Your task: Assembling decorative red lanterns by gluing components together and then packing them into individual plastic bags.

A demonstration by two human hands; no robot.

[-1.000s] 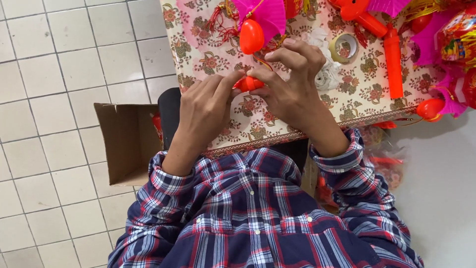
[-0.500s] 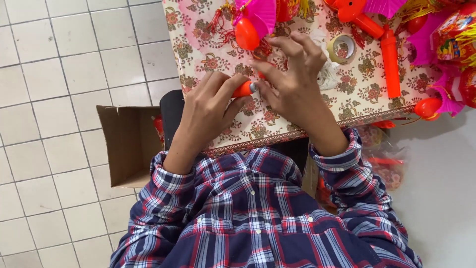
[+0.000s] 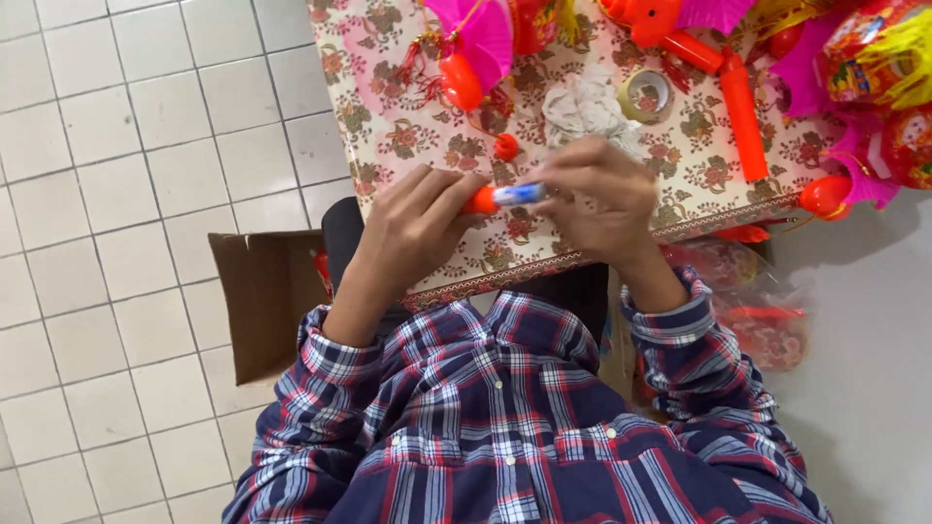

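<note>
I see my left hand (image 3: 413, 228) wrapped around the orange end of a small orange tube (image 3: 505, 197), while my right hand (image 3: 597, 194) pinches its other end, where a blue and white band shows. Both hands are closed on it, holding it level just above the flower-patterned table (image 3: 388, 126). The piece looks like a short handle with something fitted into it, though I cannot tell whether the blue part is a label or a separate insert.

To do this well, I judge I should keep the left grip steady and let the right fingers do the fine work, pushing or turning straight along the tube's axis so nothing bends. Working low over the table seems wise: a small orange ball (image 3: 505, 147) lies just beyond the hands, and a dropped part could roll toward the edge. A crumpled white cloth (image 3: 587, 107) and a tape roll (image 3: 646, 95) sit further back, with a long orange stick (image 3: 743, 116) to the right. An open cardboard box (image 3: 262, 301) waits on the tiled floor (image 3: 116, 194) beside my left elbow.
</note>
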